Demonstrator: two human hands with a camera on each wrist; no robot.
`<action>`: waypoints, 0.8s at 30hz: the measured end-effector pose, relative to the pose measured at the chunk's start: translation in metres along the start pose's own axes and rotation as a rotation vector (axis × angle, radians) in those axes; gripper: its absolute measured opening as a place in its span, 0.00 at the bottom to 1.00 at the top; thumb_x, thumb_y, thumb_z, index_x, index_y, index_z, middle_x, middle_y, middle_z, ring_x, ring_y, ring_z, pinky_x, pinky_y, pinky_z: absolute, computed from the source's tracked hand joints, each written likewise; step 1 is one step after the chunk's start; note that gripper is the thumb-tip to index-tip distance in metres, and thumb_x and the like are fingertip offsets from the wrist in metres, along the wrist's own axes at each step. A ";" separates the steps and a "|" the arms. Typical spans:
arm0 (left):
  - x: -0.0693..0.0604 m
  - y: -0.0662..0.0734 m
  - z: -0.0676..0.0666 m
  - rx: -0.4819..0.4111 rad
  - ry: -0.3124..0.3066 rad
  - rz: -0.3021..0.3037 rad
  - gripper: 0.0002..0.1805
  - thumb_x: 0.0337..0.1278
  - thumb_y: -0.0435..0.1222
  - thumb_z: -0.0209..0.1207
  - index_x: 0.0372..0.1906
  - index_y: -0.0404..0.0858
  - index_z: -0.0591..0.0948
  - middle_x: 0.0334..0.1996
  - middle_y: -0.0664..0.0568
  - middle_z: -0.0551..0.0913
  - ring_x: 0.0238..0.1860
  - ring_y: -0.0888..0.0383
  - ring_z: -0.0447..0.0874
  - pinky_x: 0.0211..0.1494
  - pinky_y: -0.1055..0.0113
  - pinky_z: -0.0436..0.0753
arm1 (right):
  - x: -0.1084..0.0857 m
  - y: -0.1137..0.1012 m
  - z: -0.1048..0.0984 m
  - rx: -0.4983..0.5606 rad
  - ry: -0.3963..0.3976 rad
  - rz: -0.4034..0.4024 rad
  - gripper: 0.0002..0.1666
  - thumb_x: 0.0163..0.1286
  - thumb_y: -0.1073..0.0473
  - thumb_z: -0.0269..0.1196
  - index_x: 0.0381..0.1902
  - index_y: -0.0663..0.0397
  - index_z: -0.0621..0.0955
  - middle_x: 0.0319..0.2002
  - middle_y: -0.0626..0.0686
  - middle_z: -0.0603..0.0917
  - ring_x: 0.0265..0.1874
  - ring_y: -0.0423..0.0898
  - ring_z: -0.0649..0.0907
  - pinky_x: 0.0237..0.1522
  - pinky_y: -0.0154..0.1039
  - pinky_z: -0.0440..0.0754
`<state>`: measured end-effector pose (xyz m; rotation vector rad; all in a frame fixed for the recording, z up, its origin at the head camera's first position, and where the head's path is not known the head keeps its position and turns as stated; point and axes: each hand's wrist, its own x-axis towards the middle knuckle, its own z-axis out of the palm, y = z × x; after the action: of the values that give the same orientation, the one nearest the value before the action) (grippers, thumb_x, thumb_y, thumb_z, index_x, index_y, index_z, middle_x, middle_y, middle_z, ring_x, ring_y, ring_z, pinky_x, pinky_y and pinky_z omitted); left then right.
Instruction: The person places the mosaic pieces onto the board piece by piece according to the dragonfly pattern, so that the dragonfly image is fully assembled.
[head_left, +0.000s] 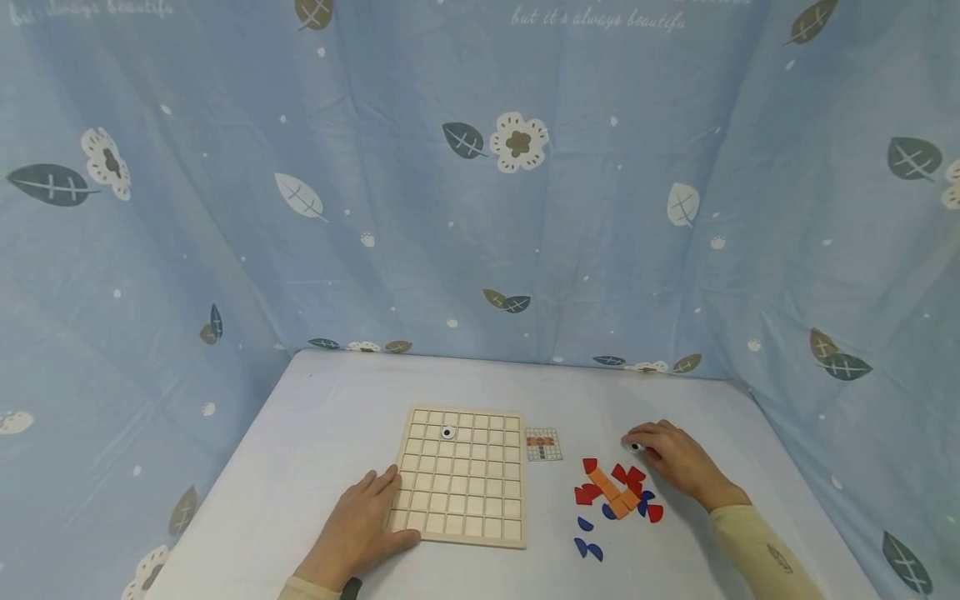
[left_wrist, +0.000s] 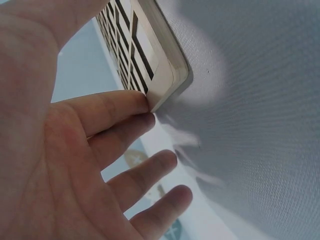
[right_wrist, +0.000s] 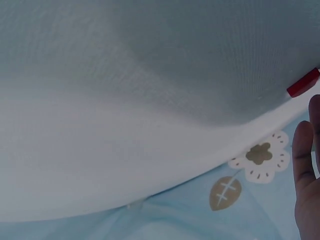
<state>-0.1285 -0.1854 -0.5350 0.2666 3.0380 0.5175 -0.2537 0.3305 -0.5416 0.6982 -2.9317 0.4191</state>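
A wooden grid board [head_left: 459, 542] lies flat on the table, with a white eye piece [head_left: 447, 432] in one cell near its top. My left hand [head_left: 360, 521] rests at the board's lower left, its fingers fairly straight against the edge. In the left wrist view, fingertips of the left hand [left_wrist: 100, 150] touch the board's corner [left_wrist: 167, 82]. Over to the right, my right hand [head_left: 678, 458] pinches another white eye piece [head_left: 635, 447] with a black dot between thumb and fingers. Only part of the right hand [right_wrist: 307, 165] shows in the right wrist view.
A small pattern card [head_left: 543, 444] lies just right of the board. Between card and right hand are orange squares [head_left: 603, 483], red pieces [head_left: 583, 495] and blue pieces [head_left: 585, 524], several of them overlapping. Patterned blue cloth [head_left: 480, 208] hangs around the white table [head_left: 360, 383].
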 end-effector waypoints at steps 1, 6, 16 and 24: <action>0.000 0.000 0.000 0.001 -0.001 0.002 0.55 0.43 0.64 0.72 0.67 0.27 0.74 0.71 0.39 0.71 0.70 0.33 0.67 0.71 0.39 0.68 | 0.001 0.000 0.000 -0.004 -0.003 -0.002 0.22 0.59 0.68 0.74 0.51 0.47 0.88 0.50 0.49 0.86 0.51 0.53 0.82 0.57 0.58 0.83; -0.001 0.000 0.000 -0.002 0.008 0.013 0.54 0.43 0.63 0.72 0.66 0.26 0.75 0.70 0.39 0.72 0.69 0.33 0.68 0.71 0.39 0.68 | 0.003 -0.002 0.000 -0.031 -0.014 0.005 0.19 0.59 0.67 0.75 0.48 0.46 0.89 0.47 0.49 0.86 0.49 0.53 0.83 0.56 0.57 0.84; -0.001 0.002 -0.002 0.007 0.007 0.010 0.53 0.44 0.63 0.72 0.67 0.28 0.75 0.70 0.39 0.72 0.69 0.33 0.68 0.71 0.39 0.69 | 0.005 -0.005 -0.002 -0.045 -0.071 0.069 0.19 0.61 0.55 0.76 0.50 0.47 0.89 0.42 0.48 0.84 0.44 0.50 0.83 0.51 0.56 0.86; -0.002 0.001 -0.001 0.010 0.010 0.014 0.54 0.43 0.64 0.72 0.67 0.27 0.75 0.70 0.39 0.72 0.69 0.33 0.69 0.71 0.40 0.70 | 0.006 -0.010 -0.004 -0.013 -0.140 0.143 0.22 0.61 0.50 0.75 0.52 0.48 0.88 0.41 0.48 0.83 0.42 0.49 0.82 0.50 0.56 0.86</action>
<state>-0.1263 -0.1850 -0.5332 0.2873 3.0511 0.5063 -0.2544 0.3206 -0.5346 0.5386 -3.1261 0.3777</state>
